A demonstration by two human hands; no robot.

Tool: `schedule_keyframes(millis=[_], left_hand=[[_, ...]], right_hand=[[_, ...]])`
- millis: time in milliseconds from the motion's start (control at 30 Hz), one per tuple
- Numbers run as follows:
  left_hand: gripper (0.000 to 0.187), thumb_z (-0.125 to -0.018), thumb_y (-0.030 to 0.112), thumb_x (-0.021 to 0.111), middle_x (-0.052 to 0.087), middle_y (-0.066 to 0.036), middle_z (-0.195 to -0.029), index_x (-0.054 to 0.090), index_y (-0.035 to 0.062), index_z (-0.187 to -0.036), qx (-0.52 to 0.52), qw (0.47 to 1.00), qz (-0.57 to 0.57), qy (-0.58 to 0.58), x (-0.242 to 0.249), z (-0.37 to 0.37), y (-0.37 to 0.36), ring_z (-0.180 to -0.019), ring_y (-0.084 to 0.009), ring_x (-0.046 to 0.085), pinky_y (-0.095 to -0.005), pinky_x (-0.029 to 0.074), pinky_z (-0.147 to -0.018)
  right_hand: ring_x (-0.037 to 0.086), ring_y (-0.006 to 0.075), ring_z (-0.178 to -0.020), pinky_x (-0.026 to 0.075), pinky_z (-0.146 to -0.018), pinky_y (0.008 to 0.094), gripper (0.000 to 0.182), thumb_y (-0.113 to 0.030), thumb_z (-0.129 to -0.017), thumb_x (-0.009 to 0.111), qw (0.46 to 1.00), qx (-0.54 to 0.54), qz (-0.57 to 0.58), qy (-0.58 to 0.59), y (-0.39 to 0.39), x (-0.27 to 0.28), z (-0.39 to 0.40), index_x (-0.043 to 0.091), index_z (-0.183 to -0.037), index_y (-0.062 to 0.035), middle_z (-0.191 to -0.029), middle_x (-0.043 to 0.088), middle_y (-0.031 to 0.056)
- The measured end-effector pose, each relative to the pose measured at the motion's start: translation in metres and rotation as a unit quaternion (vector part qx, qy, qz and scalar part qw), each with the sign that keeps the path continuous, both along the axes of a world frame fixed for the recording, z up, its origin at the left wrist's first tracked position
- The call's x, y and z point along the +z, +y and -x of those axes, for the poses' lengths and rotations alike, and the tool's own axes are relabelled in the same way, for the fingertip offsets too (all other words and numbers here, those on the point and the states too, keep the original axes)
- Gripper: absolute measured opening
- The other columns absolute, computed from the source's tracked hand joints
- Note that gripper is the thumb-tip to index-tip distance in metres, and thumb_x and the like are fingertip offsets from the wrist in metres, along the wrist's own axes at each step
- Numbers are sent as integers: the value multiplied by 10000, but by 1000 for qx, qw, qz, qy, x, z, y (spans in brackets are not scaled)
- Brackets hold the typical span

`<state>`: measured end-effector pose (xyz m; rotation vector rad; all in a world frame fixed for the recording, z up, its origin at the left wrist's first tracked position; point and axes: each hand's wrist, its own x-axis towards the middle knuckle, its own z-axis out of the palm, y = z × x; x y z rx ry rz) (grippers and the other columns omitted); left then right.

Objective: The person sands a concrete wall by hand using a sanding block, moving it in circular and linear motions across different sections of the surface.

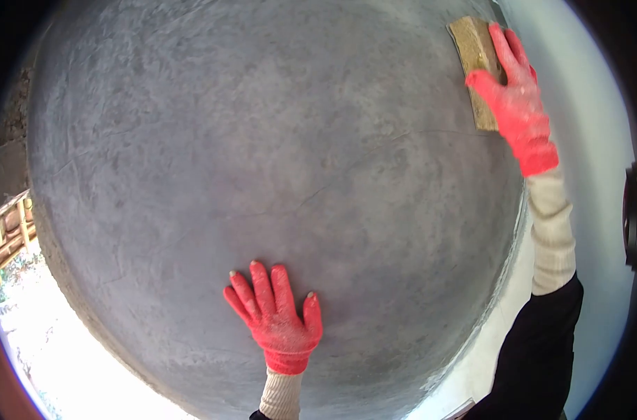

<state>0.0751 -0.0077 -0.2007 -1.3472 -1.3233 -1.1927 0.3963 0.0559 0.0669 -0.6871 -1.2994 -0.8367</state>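
Observation:
Both hands wear red gloves with cream knitted cuffs. My left hand lies flat with its fingers spread on a grey plastered surface, low in the view. Up at the right, my right hand grips a tan block-like float between thumb and fingers. The float rests against the grey surface close to its right edge. A few thin cracks cross the plaster between the two hands.
A pale wall adjoins the grey surface along the right. On the lower left, past the surface's edge, are a bright outdoor area and a wooden-framed structure. Darker rough masonry shows above it.

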Motion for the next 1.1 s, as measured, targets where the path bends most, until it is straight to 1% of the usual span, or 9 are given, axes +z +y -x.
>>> schedule_keyframes(millis=[100,200,267,433,667,867,933,1033,1100], left_hand=[[693,-841,282,619,337,-284,-1544,442,-60,-1418,-9,1000,7,-8,0,-1,1,-1467,-533,169,-658,102,-1173],[705,-854,280,618,322,-286,-1550,414,-62,-1435,-16,1000,13,1,1,3,-4,-1465,-539,165,-656,98,-1173],[709,-876,256,613,285,-271,-1576,370,-42,-1471,-100,995,-16,5,0,11,-9,-1468,-538,158,-656,105,-1171],[710,-915,221,599,263,-242,-1600,316,11,-1532,-71,994,-52,72,55,60,-49,-1484,-497,171,-618,126,-1185],[626,-931,309,570,374,-213,-1545,425,27,-1471,29,990,-81,112,132,121,-34,-1411,-487,307,-598,190,-1166],[599,-934,313,554,401,-214,-1518,448,14,-1442,35,984,-121,130,131,127,-13,-1383,-486,335,-595,199,-1156],[600,-949,305,545,377,-203,-1542,425,30,-1469,27,986,-108,124,129,126,-14,-1414,-479,300,-582,178,-1173],[602,-962,295,540,355,-195,-1565,405,40,-1491,18,987,-101,123,131,128,-15,-1438,-475,271,-569,163,-1185],[601,-960,292,544,355,-198,-1563,408,36,-1486,14,988,-96,120,129,128,-15,-1432,-478,278,-569,168,-1182]], right_hand=[[433,459,-1326,397,-1100,504,864,-182,-655,818,992,-32,-21,-119,-26,-73,37,482,-1445,-81,-1505,400,252],[481,368,-1313,420,-1073,531,732,-267,-638,823,889,1,177,-421,-69,-173,73,595,-1334,-269,-1456,465,100],[501,345,-1298,416,-1085,524,638,-295,-630,825,757,-62,-82,-645,-45,-243,84,649,-1243,-286,-1427,502,56],[527,347,-1272,428,-1072,514,608,-228,-624,823,895,23,119,-429,-66,-154,76,667,-1212,-238,-1411,525,72],[489,440,-1255,434,-1058,434,814,-261,-721,798,993,65,-16,95,-1,-44,42,473,-1442,-69,-1468,462,177],[472,358,-1289,425,-1064,553,654,-330,-772,747,904,-155,24,-397,-37,-279,165,552,-1385,-215,-1420,485,135],[467,354,-1294,420,-1065,558,715,-355,-748,777,870,26,-99,-482,-52,-299,189,531,-1402,-207,-1461,447,126],[456,383,-1302,418,-1069,549,795,-299,-712,814,899,48,179,-396,-67,-253,150,497,-1427,-152,-1483,417,142],[438,429,-1312,416,-1069,539,842,-276,-685,833,960,-65,104,-251,-70,-200,117,481,-1430,-101,-1484,397,200]])
